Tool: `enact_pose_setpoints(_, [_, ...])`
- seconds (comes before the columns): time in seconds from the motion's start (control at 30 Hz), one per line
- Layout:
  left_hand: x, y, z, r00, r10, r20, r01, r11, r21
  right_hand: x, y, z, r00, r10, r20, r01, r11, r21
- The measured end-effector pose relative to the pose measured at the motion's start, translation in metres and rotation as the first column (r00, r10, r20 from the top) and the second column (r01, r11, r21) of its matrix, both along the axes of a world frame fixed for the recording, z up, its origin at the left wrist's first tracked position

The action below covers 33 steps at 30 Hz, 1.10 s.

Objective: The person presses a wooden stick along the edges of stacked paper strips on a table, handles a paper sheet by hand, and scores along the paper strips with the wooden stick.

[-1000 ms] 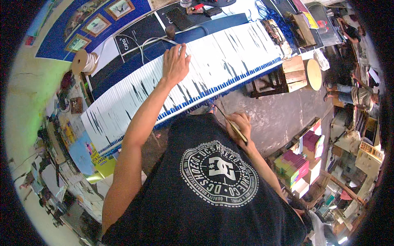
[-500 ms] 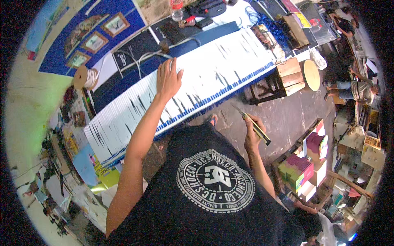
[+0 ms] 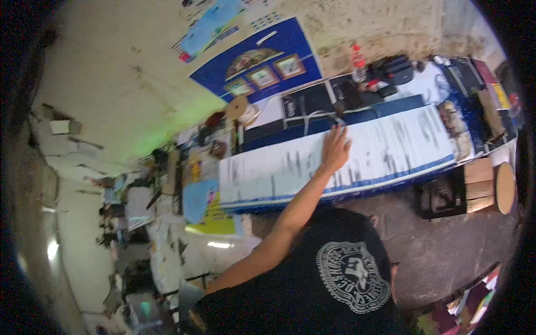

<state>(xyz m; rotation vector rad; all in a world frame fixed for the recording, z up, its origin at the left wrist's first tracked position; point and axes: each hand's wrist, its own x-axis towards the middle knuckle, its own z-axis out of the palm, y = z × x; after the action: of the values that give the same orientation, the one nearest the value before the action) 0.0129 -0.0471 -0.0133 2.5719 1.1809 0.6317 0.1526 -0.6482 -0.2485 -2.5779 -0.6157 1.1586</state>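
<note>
A long row of tightly packed white paper stacks (image 3: 262, 176), with dark streaks and a blue lower edge, spans the bench. My left hand (image 3: 336, 149) lies on the far part of this row with its fingers stretched out, holding nothing. Close beyond the fingertips a pale cord (image 3: 315, 115) crosses a dark blue strip. My right hand is hidden by my black shirt (image 3: 340, 268); only a sliver of arm shows at the shirt's right side. The cutter knife seen earlier in that hand cannot be seen now. The picture is slightly blurred.
Behind the row stand a cord spool (image 3: 241, 110), a bottle with a red cap (image 3: 358, 64) and a black bag (image 3: 393, 70). A blue poster (image 3: 259, 61) hangs on the wall. At right are a wooden box (image 3: 479, 181) and a round board (image 3: 505, 188); coloured stacks (image 3: 466, 307) sit lower right.
The view has swung left, so the bench appears farther right. My left hand remains on the paper row. My right hand, which held a cutter knife, has gone out of sight.
</note>
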Motion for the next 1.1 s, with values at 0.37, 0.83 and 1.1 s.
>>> enact_pose_setpoints(0.37, [-0.017, -0.063, -0.017, 0.996, 0.004, -0.089, -0.005, 1.0, -0.013, 0.003, 0.142, -0.029, 0.972, 0.222, 0.075, -0.207, 0.964, -0.167])
enact_pose_setpoints(0.83, [-0.055, -0.082, 0.015, 0.992, -0.121, -0.025, 0.119, 0.991, -0.062, -0.006, 0.224, 0.142, 0.979, -0.204, 0.0, 0.137, 0.657, 0.742])
enact_pose_setpoints(1.1, [-0.044, -0.073, 0.04, 0.935, -0.343, 0.096, 0.335, 0.938, 0.086, -0.082, 0.27, 0.292, 0.932, -0.271, -0.242, 0.343, 0.437, 0.831])
